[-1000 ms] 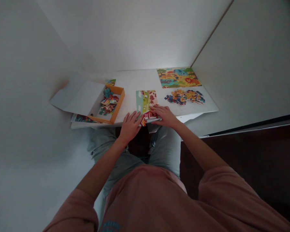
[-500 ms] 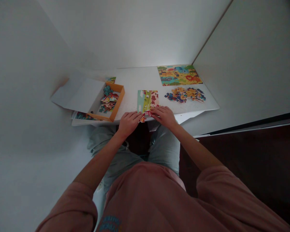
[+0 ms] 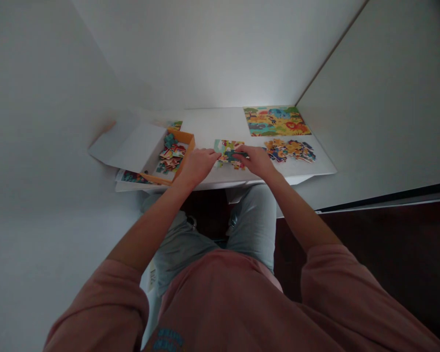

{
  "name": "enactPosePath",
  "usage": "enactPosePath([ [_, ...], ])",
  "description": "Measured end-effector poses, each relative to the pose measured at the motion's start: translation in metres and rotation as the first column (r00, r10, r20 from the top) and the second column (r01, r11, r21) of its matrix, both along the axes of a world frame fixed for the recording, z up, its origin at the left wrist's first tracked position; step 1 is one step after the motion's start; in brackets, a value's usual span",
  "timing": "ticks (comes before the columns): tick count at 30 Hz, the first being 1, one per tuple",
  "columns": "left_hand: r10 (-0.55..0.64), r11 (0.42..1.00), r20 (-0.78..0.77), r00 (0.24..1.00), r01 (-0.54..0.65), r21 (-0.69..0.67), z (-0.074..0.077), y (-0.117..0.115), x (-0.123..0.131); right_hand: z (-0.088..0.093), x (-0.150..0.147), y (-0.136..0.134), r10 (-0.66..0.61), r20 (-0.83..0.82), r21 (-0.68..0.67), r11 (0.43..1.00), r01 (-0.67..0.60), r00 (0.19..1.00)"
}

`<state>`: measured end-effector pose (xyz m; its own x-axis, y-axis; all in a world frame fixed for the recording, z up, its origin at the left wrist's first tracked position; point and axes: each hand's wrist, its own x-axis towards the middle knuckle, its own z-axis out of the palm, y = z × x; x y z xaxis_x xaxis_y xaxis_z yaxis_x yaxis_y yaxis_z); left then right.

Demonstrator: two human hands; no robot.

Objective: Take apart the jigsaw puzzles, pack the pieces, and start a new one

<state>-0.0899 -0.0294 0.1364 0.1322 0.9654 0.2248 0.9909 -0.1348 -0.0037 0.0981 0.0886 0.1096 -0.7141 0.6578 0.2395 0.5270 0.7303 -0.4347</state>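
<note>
A section of joined jigsaw puzzle (image 3: 228, 155), with green, teal and red print, is between my two hands over the front of the white table. My left hand (image 3: 201, 164) is closed at its left edge, fingertips pinching it. At the right edge my right hand (image 3: 255, 160) grips it with thumb and fingers. More patterned pieces show just below and behind the section; whether they are joined to it I cannot tell.
To the left stands an orange-rimmed box (image 3: 189, 146) holding loose pieces, its white lid (image 3: 132, 149) leaning open. A pile of loose puzzle pieces (image 3: 289, 149) lies right of my hands. Behind it is a colourful animal picture sheet (image 3: 275, 121). Walls close in the table.
Both hands have moved from the near edge of the flat puzzle up and away from me. The puzzle has lost its flat, even shape, and a teal part now shows between my hands.
</note>
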Motion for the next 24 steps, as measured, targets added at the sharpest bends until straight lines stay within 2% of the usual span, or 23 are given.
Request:
enactPosePath([
  [3, -0.003, 1.0, 0.027, 1.0, 0.003, 0.025, 0.014, 0.003, -0.006, 0.01, -0.003, 0.004, -0.008, 0.012, 0.011, 1.0, 0.008, 1.0],
  [9, 0.083, 0.994, 0.119, 0.989, -0.091, 0.064, 0.044, 0.014, -0.015, 0.035, -0.017, 0.021, -0.064, 0.015, 0.103, 0.993, 0.062, 0.998],
  [14, 0.206, 0.969, 0.136, 0.969, -0.221, 0.106, 0.063, 0.005, -0.048, 0.06, -0.03, 0.04, -0.088, -0.087, 0.124, 0.987, 0.099, 0.992],
  [18, 0.373, 0.917, 0.091, 0.924, -0.381, 0.117, 0.062, -0.025, -0.089, 0.073, -0.049, 0.04, -0.024, -0.185, 0.078, 0.996, 0.039, 0.982],
  [21, 0.449, 0.888, 0.115, 0.886, -0.456, 0.054, 0.052, -0.045, -0.108, 0.072, -0.079, 0.029, 0.116, -0.237, 0.054, 0.993, -0.106, 0.965],
  [24, 0.48, 0.872, 0.15, 0.864, -0.489, 0.027, 0.04, -0.056, -0.113, 0.066, -0.119, 0.011, 0.265, -0.249, 0.04, 0.964, -0.264, 0.931],
])
